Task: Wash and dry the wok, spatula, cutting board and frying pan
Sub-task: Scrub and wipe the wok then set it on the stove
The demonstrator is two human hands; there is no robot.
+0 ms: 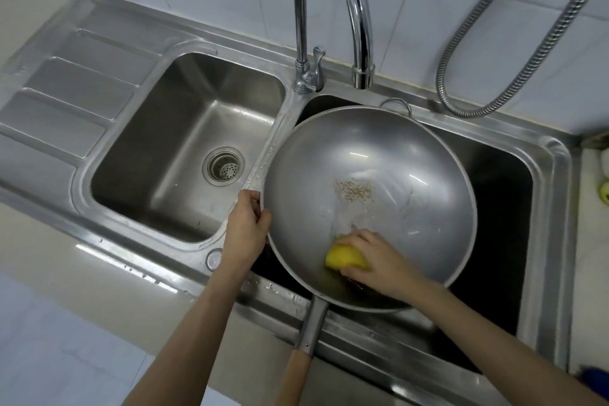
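A large steel wok point(369, 175) lies tilted in the right basin of the sink point(543, 155), its wooden handle point(293, 376) pointing toward me over the front edge. Brown specks of residue point(354, 190) mark the wok's bottom. My left hand point(245, 229) grips the wok's left rim. My right hand point(379, 262) holds a yellow sponge point(346, 257) pressed against the wok's inner near wall. The spatula, cutting board and frying pan are not in view.
The left basin point(188, 148) has a drain strainer point(223, 169); a ribbed drainboard point(72, 92) lies further left. A chrome tap point(359, 26) arches over the wok, no water running. A metal shower hose point(494, 53) hangs at the right wall. Small objects point(604, 191) sit on the right counter.
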